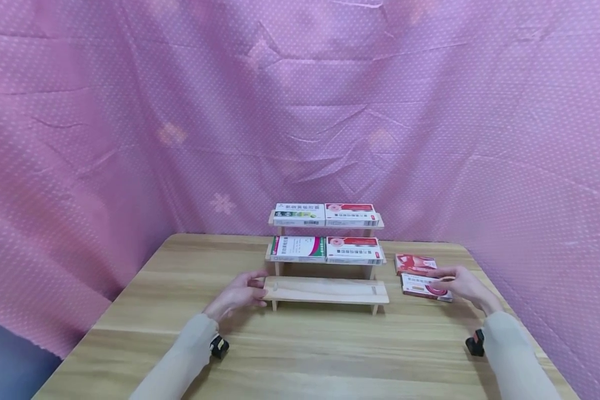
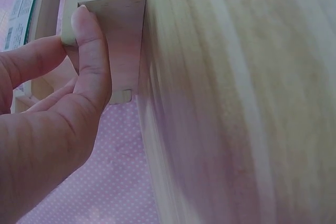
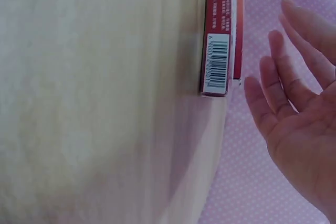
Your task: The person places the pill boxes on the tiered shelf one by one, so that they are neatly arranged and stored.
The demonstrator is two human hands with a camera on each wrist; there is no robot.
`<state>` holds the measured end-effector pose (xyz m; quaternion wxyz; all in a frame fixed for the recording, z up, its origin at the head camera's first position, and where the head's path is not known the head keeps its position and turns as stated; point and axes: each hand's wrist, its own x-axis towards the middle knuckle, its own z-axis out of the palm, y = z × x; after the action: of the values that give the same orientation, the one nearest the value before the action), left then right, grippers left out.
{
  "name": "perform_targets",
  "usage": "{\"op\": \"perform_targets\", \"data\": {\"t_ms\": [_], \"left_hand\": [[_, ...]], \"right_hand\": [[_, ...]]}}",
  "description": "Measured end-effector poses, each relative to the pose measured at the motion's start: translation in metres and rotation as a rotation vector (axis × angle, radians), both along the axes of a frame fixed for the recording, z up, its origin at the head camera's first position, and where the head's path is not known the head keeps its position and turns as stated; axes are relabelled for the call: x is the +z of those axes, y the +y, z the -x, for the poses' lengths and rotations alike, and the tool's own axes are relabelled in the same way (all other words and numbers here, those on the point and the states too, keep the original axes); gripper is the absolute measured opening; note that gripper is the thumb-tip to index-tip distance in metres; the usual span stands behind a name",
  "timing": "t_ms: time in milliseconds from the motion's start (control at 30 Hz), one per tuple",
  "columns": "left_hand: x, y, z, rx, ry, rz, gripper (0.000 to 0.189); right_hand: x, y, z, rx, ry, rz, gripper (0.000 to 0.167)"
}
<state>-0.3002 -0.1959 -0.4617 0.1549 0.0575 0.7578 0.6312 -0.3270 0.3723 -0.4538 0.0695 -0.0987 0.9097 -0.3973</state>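
My left hand is at the left end of the lowest tier of a wooden step shelf. In the left wrist view its thumb and fingertips pinch the board's end, close to the end leg. My right hand hovers over a white and red medicine box lying on the table. Seen in the right wrist view, its fingers are spread and loosely bent, apart from the barcoded end of that box. A red medicine box lies just behind, partly overlapped in sight.
On the middle tier are a green and magenta medicine box and a red and white one. The top tier bears a white and green box and another red and white box. A pink dotted cloth hangs behind the wooden table.
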Motion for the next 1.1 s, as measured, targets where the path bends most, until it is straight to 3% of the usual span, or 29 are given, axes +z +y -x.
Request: {"op": "perform_targets", "data": {"t_ms": [267,533,733,1100], "left_hand": [[-0.001,-0.002,-0.001,-0.004,0.003,0.007,0.064],[-0.004,-0.003,-0.004,0.0,0.011,0.002,0.064],[-0.008,-0.004,-0.005,0.004,0.005,0.001,0.064],[-0.004,0.0,0.0,0.001,0.017,-0.007,0.063]], "right_hand": [[-0.008,0.005,0.002,-0.02,-0.009,-0.04,0.048],[-0.012,0.002,0.002,-0.019,0.019,-0.07,0.041],[-0.014,0.002,0.0,-0.028,-0.021,-0.083,0.04],[-0.01,0.005,-0.003,0.042,0.027,-0.166,0.032]]}}
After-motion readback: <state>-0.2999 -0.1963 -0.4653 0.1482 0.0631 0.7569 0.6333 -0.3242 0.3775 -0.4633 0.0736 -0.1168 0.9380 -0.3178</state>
